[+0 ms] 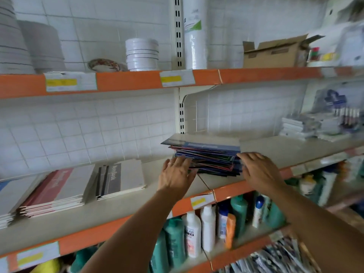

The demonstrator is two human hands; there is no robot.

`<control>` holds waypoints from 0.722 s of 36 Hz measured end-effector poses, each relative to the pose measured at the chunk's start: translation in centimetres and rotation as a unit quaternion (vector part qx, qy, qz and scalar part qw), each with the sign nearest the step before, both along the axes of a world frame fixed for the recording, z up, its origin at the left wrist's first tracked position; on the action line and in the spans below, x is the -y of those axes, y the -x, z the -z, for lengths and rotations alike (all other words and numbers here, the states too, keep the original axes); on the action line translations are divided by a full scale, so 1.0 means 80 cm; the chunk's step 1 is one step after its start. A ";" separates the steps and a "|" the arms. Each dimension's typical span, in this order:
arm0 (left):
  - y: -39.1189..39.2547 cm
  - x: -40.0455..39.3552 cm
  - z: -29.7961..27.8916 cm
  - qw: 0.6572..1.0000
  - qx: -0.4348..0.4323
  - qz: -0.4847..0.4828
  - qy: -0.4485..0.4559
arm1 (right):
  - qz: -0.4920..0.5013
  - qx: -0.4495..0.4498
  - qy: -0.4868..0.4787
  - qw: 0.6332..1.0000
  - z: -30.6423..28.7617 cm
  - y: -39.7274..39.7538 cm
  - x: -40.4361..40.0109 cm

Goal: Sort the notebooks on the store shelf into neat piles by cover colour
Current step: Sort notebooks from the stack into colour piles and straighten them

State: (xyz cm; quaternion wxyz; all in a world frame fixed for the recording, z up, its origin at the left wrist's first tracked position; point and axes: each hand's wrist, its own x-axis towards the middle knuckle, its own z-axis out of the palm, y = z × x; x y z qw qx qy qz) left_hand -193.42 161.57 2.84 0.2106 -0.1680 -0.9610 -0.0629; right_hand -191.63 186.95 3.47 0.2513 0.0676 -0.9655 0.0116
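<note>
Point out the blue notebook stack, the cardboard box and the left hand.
Blue stack (pixel 206 156), head view, front edges of the covers.
Cardboard box (pixel 269 56), head view, front wall.
Left hand (pixel 177 172), head view, back of the hand.

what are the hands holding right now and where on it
Both hands are at the mixed pile of notebooks: left hand against its left side, right hand against its right side. A closed grip cannot be told.

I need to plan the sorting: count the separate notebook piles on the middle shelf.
4, possibly more past the left edge: the mixed blue pile between the left hand and right hand, the grey-covered pile, the red-covered pile, and a cropped pile at far left.
</note>
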 end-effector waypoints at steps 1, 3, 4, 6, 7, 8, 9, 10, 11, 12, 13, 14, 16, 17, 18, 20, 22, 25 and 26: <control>0.006 -0.008 -0.001 1.000 -0.001 0.002 -0.003 | 0.007 0.008 -0.007 1.000 -0.003 0.005 -0.005; 0.017 -0.021 0.000 1.000 -0.001 0.005 -0.005 | 0.030 0.034 -0.029 0.999 -0.011 0.015 -0.011; 0.024 -0.027 0.001 1.000 0.001 0.005 -0.006 | 0.038 0.043 -0.036 0.998 -0.015 0.020 -0.013; 0.038 -0.038 0.001 1.000 0.013 0.001 -0.011 | 0.044 0.051 -0.043 0.997 -0.021 0.031 -0.018; 0.046 -0.043 0.000 1.000 0.018 -0.001 -0.013 | 0.046 0.051 -0.043 0.997 -0.023 0.037 -0.022; 0.052 -0.048 -0.001 1.000 0.018 -0.004 -0.014 | 0.047 0.049 -0.041 0.997 -0.024 0.044 -0.026; 0.058 -0.053 -0.003 1.000 0.019 -0.007 -0.017 | 0.047 0.047 -0.038 0.997 -0.025 0.051 -0.030; 0.062 -0.058 -0.005 1.000 0.019 -0.010 -0.021 | 0.044 0.045 -0.036 0.997 -0.025 0.059 -0.034; 0.065 -0.063 -0.006 0.999 0.020 -0.013 -0.023 | 0.039 0.046 -0.036 0.998 -0.024 0.067 -0.038; 0.067 -0.067 -0.006 0.999 0.021 -0.016 -0.024 | 0.031 0.048 -0.037 0.998 -0.022 0.075 -0.042; 0.069 -0.071 -0.006 0.999 0.020 -0.019 -0.025 | 0.022 0.051 -0.038 0.998 -0.021 0.082 -0.045; 0.071 -0.075 -0.006 0.999 0.019 -0.024 -0.026 | 0.012 0.052 -0.039 0.998 -0.019 0.090 -0.048; 0.076 -0.082 -0.004 0.999 0.020 -0.036 -0.030 | -0.008 0.059 -0.036 0.998 -0.017 0.104 -0.054; 0.078 -0.085 -0.004 0.998 0.021 -0.043 -0.035 | -0.019 0.065 -0.034 0.997 -0.017 0.111 -0.056; 0.080 -0.088 -0.002 0.998 0.020 -0.051 -0.038 | -0.030 0.069 -0.034 0.997 -0.017 0.117 -0.057; 0.083 -0.095 0.000 0.996 0.017 -0.071 -0.043 | -0.053 0.078 -0.040 0.995 -0.018 0.128 -0.059; 0.083 -0.101 0.001 0.995 0.016 -0.092 -0.045 | -0.087 0.084 -0.056 0.991 -0.019 0.137 -0.062; 0.077 -0.116 -0.001 0.990 0.006 -0.124 -0.063 | -0.136 0.075 -0.067 0.986 -0.020 0.151 -0.070; 0.075 -0.122 -0.002 0.988 -0.004 -0.134 -0.070 | -0.151 0.069 -0.068 0.984 -0.020 0.154 -0.072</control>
